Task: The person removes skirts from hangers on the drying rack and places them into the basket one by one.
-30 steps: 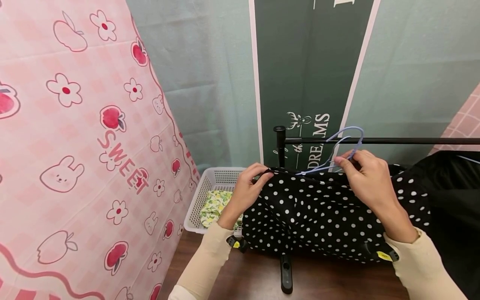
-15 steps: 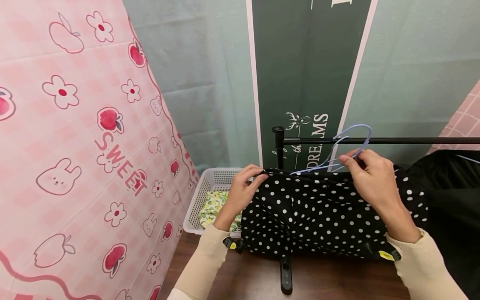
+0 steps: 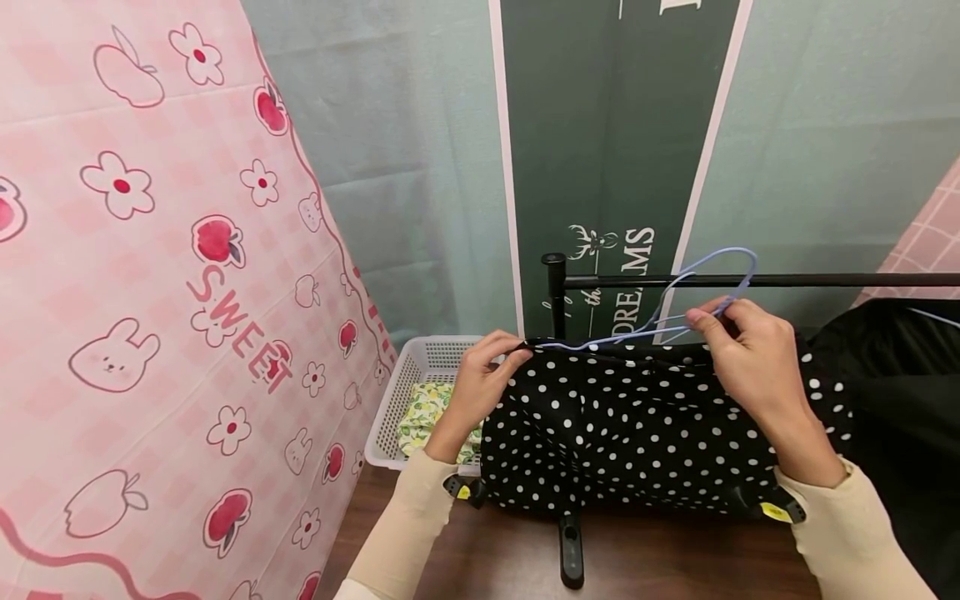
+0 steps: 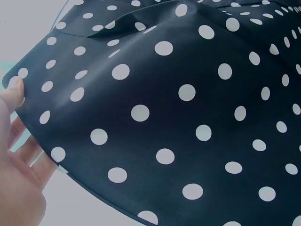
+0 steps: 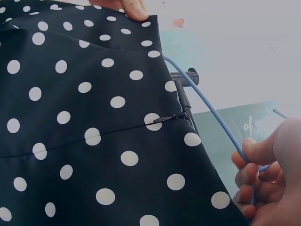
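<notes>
A black skirt with white dots (image 3: pixel 637 433) is spread below both hands, its top edge toward the rail. My left hand (image 3: pixel 483 375) pinches the left corner of that edge between thumb and fingers. A blue clothes hanger (image 5: pixel 211 107) slants out from the top edge, part of it hidden by the cloth. My right hand (image 3: pixel 757 354) grips the hanger below its hook, which overlaps the rail in the head view. In the right wrist view a small zip pull (image 5: pixel 171 117) shows at the skirt's edge.
A black clothes rail (image 3: pixel 825 281) runs behind the hands, with its foot (image 3: pixel 572 554) on the brown floor. Black clothing (image 3: pixel 900 417) hangs at the right. A grey basket (image 3: pixel 386 417) at the left holds lemon-print cloth (image 3: pixel 427 412). Patterned curtains stand around.
My right hand has drawn the hanger slightly to the right, and more of its left arm shows along the skirt's top edge. My left hand keeps its pinch, shifted a little left.
</notes>
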Available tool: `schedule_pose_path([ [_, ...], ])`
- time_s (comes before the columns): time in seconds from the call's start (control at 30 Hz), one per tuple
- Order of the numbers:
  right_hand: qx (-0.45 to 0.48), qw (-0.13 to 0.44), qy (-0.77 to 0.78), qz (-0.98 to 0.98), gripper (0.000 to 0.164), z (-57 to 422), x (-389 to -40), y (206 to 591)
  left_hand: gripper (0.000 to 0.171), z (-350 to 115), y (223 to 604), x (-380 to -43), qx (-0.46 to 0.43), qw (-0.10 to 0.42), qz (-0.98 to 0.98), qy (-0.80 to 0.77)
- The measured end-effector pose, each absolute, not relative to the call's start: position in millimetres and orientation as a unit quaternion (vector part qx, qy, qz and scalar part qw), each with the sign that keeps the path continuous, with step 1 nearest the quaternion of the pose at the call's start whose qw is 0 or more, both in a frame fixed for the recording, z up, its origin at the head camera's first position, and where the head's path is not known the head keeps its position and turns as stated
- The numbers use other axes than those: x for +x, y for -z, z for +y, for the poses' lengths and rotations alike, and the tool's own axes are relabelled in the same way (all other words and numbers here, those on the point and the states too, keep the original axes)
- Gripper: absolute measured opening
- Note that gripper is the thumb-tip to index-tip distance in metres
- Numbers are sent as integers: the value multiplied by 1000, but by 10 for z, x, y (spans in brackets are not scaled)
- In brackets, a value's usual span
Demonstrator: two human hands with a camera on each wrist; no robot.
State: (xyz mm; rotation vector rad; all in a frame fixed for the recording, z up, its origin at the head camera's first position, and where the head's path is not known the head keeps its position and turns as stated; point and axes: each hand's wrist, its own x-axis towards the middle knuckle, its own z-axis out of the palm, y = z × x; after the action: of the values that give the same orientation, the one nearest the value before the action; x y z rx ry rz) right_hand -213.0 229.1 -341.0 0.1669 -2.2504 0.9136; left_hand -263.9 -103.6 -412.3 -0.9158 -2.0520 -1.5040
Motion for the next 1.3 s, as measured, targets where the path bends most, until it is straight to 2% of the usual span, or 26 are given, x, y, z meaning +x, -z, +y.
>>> schedule_pose_path([
  [0.4,49,366,-373,-851,17,2302,-2104,3390,17,-1069,4151,-2644,-328,211,-747,538],
  [0.9,21,375,-412,-830,13,2360,-2093,3366,13,-1040,4141,-2643,-339,229,-747,524],
  [1.13,-19,338,-485,-806,21,2409,-2077,3339,10,-1064,4197,-2632,-319,226,-754,529],
  [1.3,-11,335,-481,-810,16,2397,-2091,3354,11,-1044,4197,-2605,-314,214,-760,528],
])
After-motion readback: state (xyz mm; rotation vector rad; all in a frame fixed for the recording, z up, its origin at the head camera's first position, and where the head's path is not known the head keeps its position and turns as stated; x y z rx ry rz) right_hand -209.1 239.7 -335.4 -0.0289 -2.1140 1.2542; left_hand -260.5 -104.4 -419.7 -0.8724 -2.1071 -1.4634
